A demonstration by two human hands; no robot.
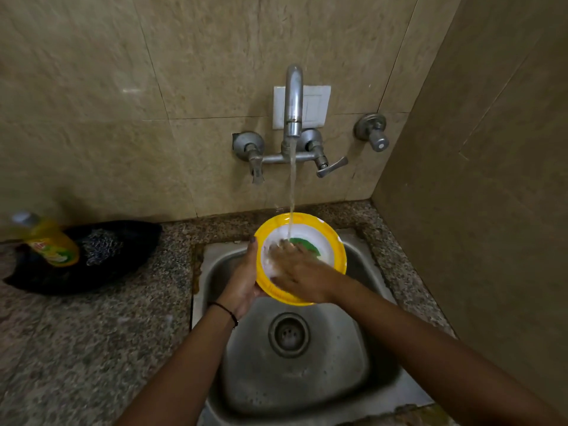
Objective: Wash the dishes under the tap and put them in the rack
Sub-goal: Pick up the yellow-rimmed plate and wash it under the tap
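A round plate with a yellow rim (333, 241), a white middle and a green print is held tilted over the steel sink (295, 392). Water runs from the wall tap (293, 99) onto its white middle. My left hand (242, 281) grips the plate's left edge, thumb on the rim. My right hand (299, 272) lies flat on the plate's face, fingers spread and blurred under the stream. No rack is in view.
On the granite counter (92, 348) to the left lie a black pan-like dish (123, 265) with a steel scrubber (101, 245) and a yellow dish soap bottle (49, 241). A tiled wall stands close on the right. The sink drain (289, 333) is uncovered.
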